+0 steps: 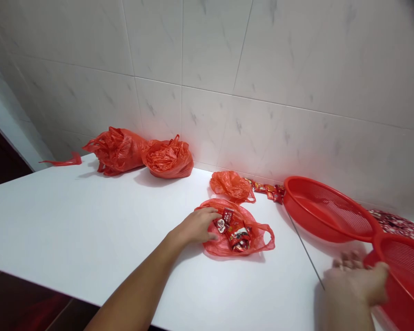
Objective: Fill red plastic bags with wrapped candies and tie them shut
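Note:
A red plastic bag (210, 250) lies spread on the white table, with several small red packets (239, 236) inside its mouth. One packet in it carries a white label (221, 225). My left hand (202, 225) is on the bag's left rim, fingers curled over the plastic and thumb below. At the lower right, my right hand (357, 278) is smeared by motion beside a red plastic sieve basket (396, 271). Its thumb stands apart from the half-bent fingers, and nothing shows in it. Whether it touches the basket I cannot tell.
Another red sieve basket (296, 218) stands by the tiled wall. Small packets (271, 191) lie between it and a crumpled red bag (231, 185). Two fuller red bags (119, 151) sit farther left. A patterned red cloth (400, 225) lies behind the baskets.

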`<state>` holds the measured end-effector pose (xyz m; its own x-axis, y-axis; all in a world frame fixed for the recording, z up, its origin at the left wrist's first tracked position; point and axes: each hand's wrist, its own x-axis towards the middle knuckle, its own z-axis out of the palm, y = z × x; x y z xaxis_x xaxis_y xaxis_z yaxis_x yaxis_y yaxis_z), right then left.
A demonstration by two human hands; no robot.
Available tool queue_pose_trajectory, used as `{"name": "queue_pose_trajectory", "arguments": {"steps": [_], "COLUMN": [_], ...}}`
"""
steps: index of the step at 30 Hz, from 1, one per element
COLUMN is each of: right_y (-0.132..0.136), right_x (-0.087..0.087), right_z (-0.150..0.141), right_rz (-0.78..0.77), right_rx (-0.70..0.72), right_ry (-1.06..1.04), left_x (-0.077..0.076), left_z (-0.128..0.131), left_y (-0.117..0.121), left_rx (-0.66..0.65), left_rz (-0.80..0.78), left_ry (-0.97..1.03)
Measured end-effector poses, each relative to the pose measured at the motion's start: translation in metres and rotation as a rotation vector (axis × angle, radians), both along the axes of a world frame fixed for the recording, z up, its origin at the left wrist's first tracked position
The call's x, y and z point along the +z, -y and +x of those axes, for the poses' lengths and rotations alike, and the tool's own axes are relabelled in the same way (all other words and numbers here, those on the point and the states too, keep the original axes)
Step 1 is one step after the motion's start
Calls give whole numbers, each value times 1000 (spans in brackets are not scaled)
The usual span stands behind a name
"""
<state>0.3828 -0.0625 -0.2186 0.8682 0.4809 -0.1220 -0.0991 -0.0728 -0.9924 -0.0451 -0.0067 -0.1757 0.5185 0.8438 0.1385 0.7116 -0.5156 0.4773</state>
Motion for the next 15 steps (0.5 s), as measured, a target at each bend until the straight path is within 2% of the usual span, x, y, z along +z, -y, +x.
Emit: {"name": "queue_pose_trajectory", "arguments": {"steps": [2,4,6,9,11,12,15], "right_y": [-9,-16,-22,-26,-27,-27,-28], "right_x": [1,0,-3,-9,-12,-14,-19], "right_z": [-22,-52,-83,-119,-128,-126,-107], "right_rz": [26,-41,-133,-264,-323,-338,-379], "right_rx": [114,364,606,839,902,890,755], "right_ry": [-46,70,305,598,698,725,744], "left_x": [2,2,0,-3,-4,-3,2], "left_z": [4,5,4,-3,-7,-8,-8], "left_y": [-1,-3,-4,-8,-11,-11,-12], "left_rx": [86,281,483,595,615,628,658], "left_rz": [138,246,222,48,-16,-33,-40], "left_ry": [22,-2,-32,-27,14,48,213]}}
